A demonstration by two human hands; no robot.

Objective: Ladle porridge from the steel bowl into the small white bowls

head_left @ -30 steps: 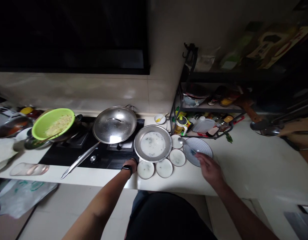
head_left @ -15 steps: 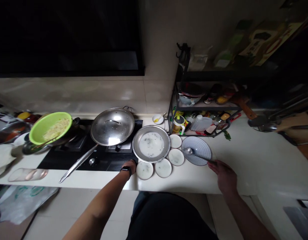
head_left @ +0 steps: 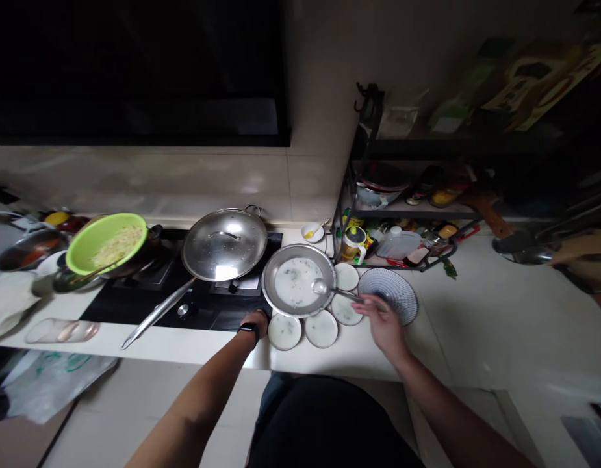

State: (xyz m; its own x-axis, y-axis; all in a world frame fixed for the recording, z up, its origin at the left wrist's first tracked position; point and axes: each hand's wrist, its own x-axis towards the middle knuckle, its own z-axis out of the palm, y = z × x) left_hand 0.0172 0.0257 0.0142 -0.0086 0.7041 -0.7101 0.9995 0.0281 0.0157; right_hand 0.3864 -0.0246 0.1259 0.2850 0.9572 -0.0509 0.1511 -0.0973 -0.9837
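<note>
My right hand (head_left: 385, 322) is closed on the handle of a metal ladle (head_left: 320, 286), whose bowl is over the right side of a wide steel basin (head_left: 271, 296). White liquid with dark bits (head_left: 296, 281) lies in the basin. Around its near and right sides sit several small round dishes, among them a front left dish (head_left: 284, 332) and a front middle dish (head_left: 321, 329), holding similar white liquid. Close to the front left dish rests my left hand (head_left: 257, 320) by the cooktop's edge; its fingers are mostly hidden. A patterned blue-and-white bowl (head_left: 400, 292) stands partly behind my right hand.
A lidded pan (head_left: 225, 244) with a long handle sits on the black cooktop (head_left: 203, 315). Further left are a green bowl (head_left: 80, 247) of pale shreds and a glass lying on its side (head_left: 61, 331). A spice rack (head_left: 402, 213) stands behind the patterned bowl.
My right hand has moved left with the ladle, from the patterned bowl to the steel basin. My left hand stays in place. The whole view has shifted slightly.
</note>
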